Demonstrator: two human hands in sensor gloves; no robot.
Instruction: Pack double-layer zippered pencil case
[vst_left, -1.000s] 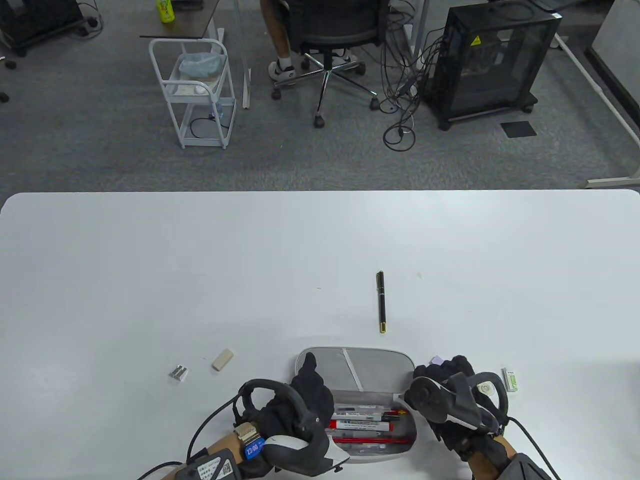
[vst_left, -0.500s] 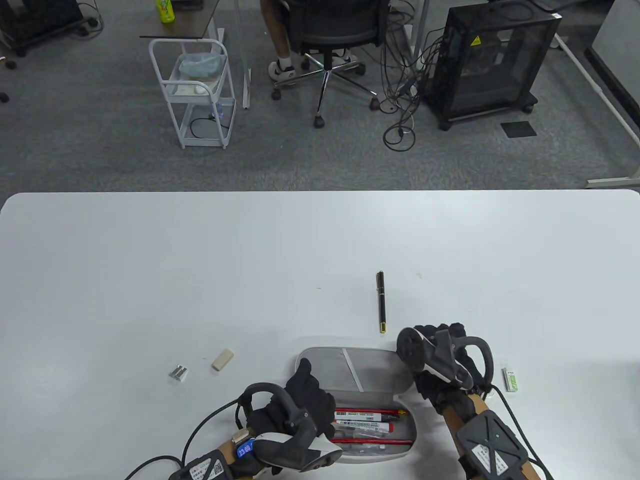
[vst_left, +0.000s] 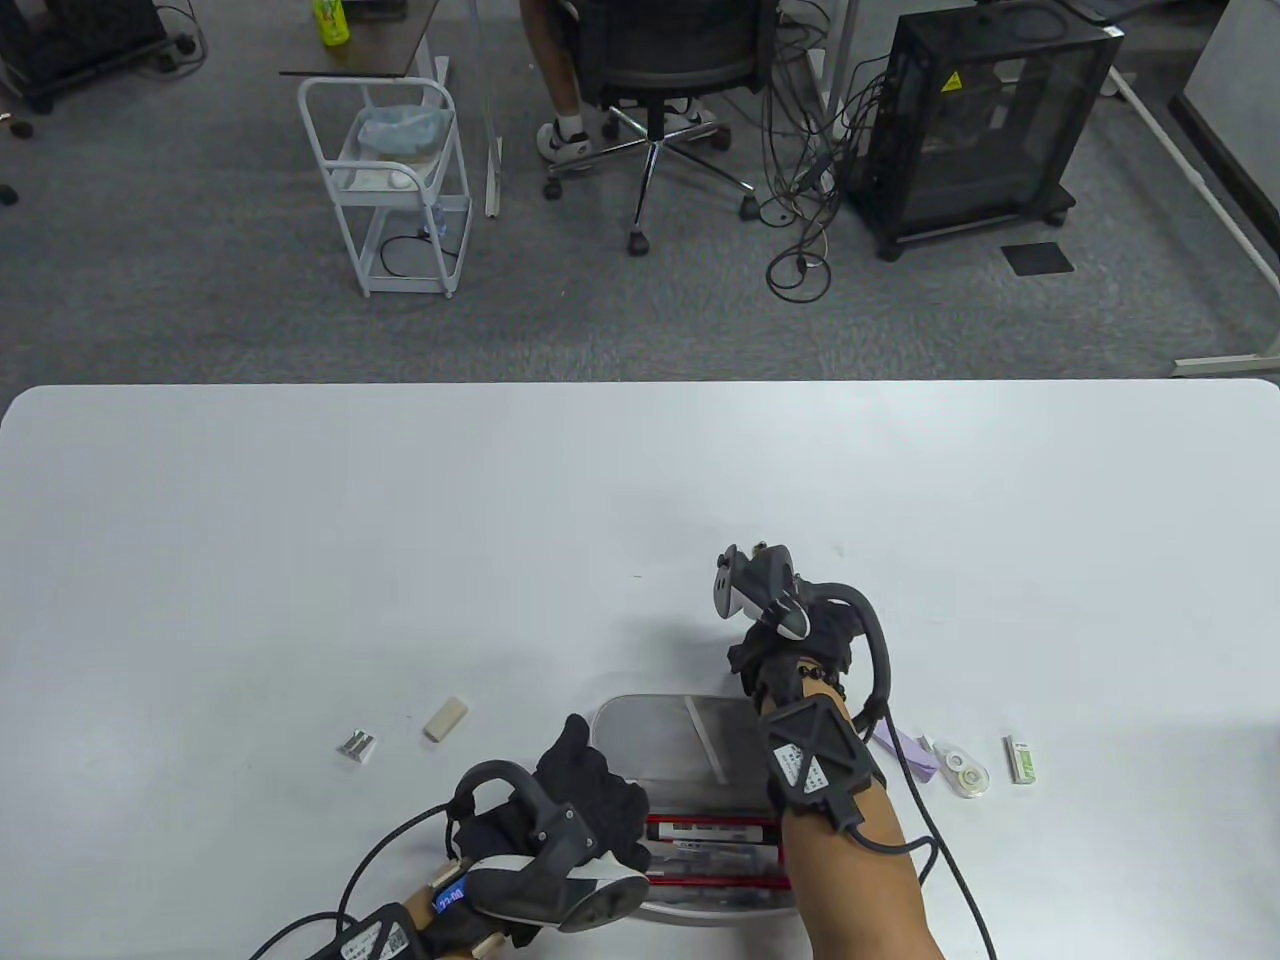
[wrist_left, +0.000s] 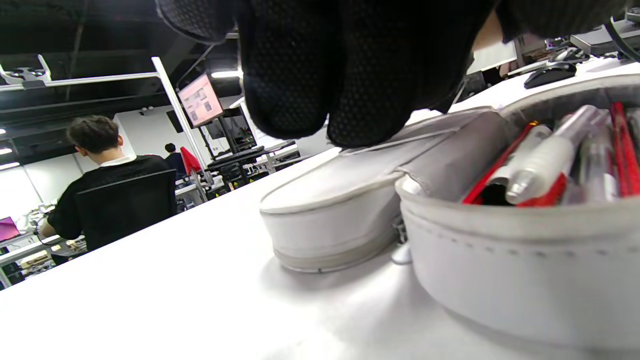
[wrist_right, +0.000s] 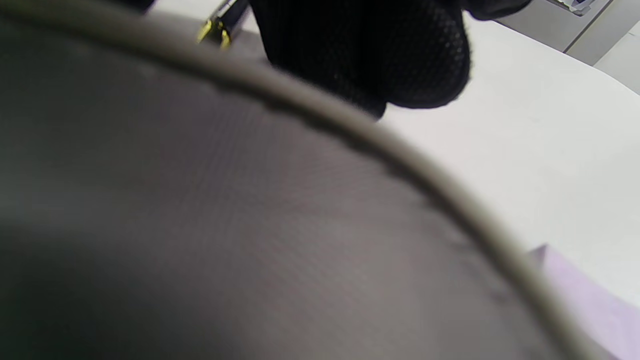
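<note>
Your table view is bright and evenly lit from overhead, and the white table (vst_left: 300, 520) returns a flat glow without hard glare. Shadows stay soft and short: a faint grey one lies beside your right hand (vst_left: 795, 640). Straight lines bow slightly toward the edges. In the left wrist view, your black glove fingers (wrist_left: 285, 95) are underexposed against bright ceiling lamps. The right wrist view is dim and heavily blurred, with the pencil case (wrist_right: 200, 225) out of focus.
</note>
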